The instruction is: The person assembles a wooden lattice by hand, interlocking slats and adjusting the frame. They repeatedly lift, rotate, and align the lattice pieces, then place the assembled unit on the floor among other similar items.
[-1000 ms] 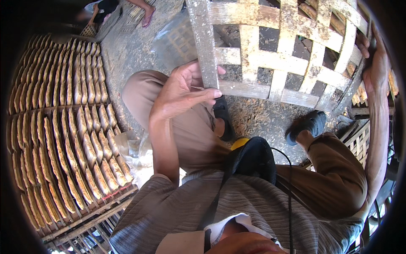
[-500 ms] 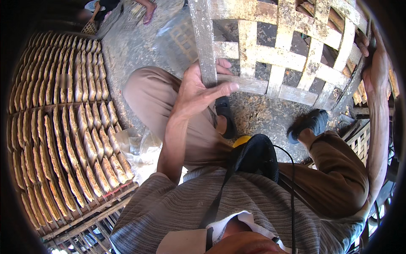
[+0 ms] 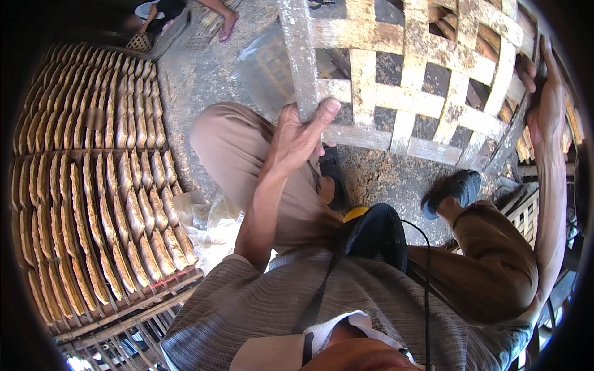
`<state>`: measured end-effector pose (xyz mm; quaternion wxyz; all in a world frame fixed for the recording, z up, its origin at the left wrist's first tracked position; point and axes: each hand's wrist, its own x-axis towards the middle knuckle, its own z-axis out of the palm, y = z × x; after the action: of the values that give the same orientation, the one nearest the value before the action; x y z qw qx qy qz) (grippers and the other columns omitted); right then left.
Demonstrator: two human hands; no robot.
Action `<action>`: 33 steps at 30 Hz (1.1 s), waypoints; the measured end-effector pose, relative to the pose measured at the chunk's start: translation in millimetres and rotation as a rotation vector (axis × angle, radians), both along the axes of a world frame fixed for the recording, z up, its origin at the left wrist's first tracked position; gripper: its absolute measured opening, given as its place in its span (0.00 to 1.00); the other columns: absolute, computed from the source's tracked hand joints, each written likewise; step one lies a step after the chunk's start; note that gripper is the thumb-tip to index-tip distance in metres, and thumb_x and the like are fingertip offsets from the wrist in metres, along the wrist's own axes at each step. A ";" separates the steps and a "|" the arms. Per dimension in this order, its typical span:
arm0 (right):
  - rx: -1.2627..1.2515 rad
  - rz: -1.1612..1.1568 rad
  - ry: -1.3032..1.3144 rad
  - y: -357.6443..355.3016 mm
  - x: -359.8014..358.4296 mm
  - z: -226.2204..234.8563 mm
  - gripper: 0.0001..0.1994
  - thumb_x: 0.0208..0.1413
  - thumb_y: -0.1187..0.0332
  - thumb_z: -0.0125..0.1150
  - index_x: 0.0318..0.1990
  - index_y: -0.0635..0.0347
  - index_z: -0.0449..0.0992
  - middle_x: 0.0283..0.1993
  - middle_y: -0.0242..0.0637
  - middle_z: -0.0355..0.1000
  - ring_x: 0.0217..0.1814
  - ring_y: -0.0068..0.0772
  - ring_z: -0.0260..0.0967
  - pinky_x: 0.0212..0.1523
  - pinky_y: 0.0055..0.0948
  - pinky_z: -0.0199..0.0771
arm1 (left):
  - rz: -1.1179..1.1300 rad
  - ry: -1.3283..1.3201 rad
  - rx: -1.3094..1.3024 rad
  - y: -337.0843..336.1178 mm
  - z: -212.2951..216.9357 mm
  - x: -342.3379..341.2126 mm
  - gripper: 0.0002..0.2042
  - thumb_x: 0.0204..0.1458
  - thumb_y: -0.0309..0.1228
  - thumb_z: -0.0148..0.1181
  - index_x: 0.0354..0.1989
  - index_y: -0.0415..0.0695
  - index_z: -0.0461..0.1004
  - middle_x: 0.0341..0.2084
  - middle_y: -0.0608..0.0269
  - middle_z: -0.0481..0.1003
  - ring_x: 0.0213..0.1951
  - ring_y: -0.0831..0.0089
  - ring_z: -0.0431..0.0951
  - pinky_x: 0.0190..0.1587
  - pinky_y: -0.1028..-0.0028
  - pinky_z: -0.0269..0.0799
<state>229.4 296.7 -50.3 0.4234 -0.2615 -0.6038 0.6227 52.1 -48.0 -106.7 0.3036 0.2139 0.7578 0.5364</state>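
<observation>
A woven bamboo rack (image 3: 405,80) with wide flat slats and a wooden frame is held up in front of me, tilted over the floor. My left hand (image 3: 300,136) is closed at its near left corner, with the thumb on top and the other fingers mostly hidden beneath. At the rack's right edge, my right hand (image 3: 539,102) grips the frame. Its palm presses against the outer side and some fingertips show beyond the edge.
To my left, long rows of browned, elongated pieces (image 3: 80,229) lie on a slatted rack. Clear plastic (image 3: 213,216) lies beside my left knee. Split wood (image 3: 523,145) is stacked at the right. A person's foot in a sandal (image 3: 228,26) and another person are at the far left.
My left hand has shifted its hold on the corner; its thumb now points up and away across the slats rather than along the near edge. My right hand keeps its hold.
</observation>
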 end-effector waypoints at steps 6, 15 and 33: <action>-0.020 -0.022 -0.064 0.5 3.3 2.6 0.17 0.74 0.47 0.50 0.46 0.51 0.74 0.22 0.17 0.60 0.21 0.13 0.49 0.31 0.16 0.55 | -0.026 0.083 0.136 1.5 -2.9 -1.9 0.17 0.70 0.38 0.54 0.53 0.34 0.74 0.40 0.54 0.80 0.42 0.70 0.80 0.45 0.68 0.79; 0.113 0.098 -0.302 1.1 -0.7 -11.9 0.31 0.70 0.39 0.50 0.45 0.64 0.80 0.17 0.25 0.64 0.15 0.18 0.58 0.18 0.27 0.57 | 0.177 0.577 0.083 10.9 -8.6 -11.7 0.21 0.63 0.27 0.63 0.63 0.38 0.69 0.56 0.50 0.76 0.56 0.59 0.78 0.60 0.64 0.72; 1.585 0.240 -0.954 -41.3 -31.5 138.2 0.21 0.70 0.49 0.56 0.43 0.59 0.81 0.23 0.45 0.75 0.27 0.46 0.76 0.32 0.43 0.75 | -0.542 1.412 0.362 179.4 118.2 -47.7 0.24 0.57 0.50 0.69 0.50 0.42 0.78 0.19 0.61 0.77 0.19 0.70 0.77 0.21 0.67 0.75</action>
<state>197.8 255.4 87.9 0.1185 -0.0603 -0.9856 -0.1047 4.4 131.3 11.5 -0.1703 0.7291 0.5934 0.2956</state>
